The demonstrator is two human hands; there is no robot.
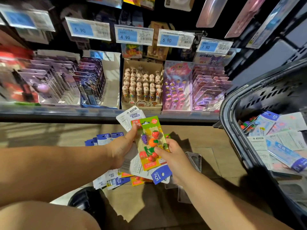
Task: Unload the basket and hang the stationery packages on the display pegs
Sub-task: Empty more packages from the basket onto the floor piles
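My left hand (122,146) grips a fanned stack of stationery packages (132,120), thumb on top. The front one is a green fruit-eraser card (152,143) with grapes, strawberry and orange shapes. My right hand (172,156) pinches that card's lower right edge. A blue "15 cm" ruler package (160,175) sticks out below the stack. The dark basket (232,130) stands at the right and holds several more ruler packs and printed cards (282,143). More packages (109,180) lie on the floor under my hands.
A shelf edge (99,113) runs across in front of me, with boxes of pens (142,87) and purple and pink blister packs behind it. Blue price tags (127,36) hang above on pegs. My shoe (86,200) and knee are at the lower left.
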